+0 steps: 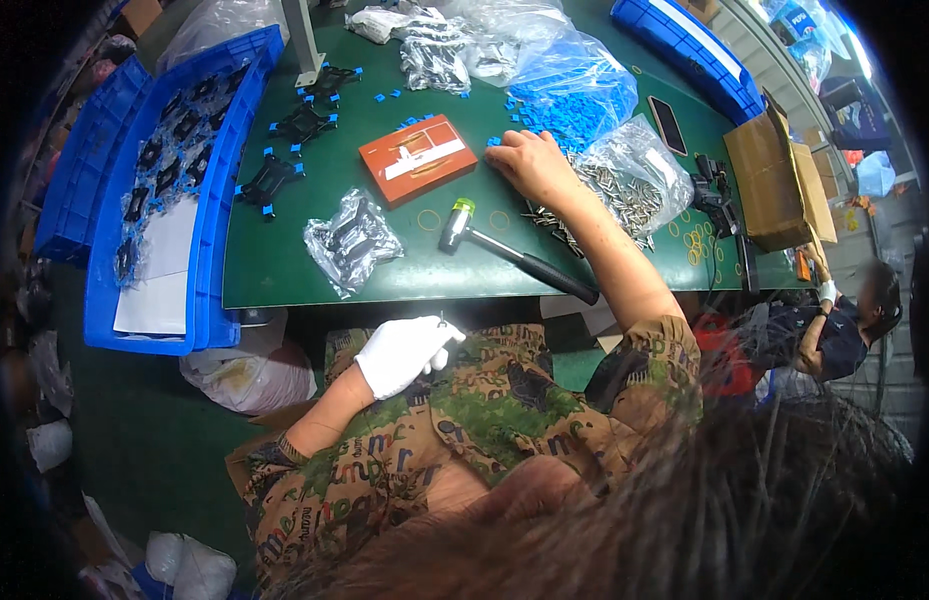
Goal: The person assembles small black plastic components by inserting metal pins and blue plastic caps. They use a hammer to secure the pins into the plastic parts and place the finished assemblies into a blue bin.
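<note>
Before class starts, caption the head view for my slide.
Bare right hand beside small blue pieces on a green table, white-gloved left hand nearer the body.

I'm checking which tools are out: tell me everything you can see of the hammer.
The hammer has a silvery head with one yellow-green end, a shiny metal-looking shaft and a long black grip. It lies on the green table, head to the left, grip slanting right toward the front edge. The right hand does not touch it.
</note>
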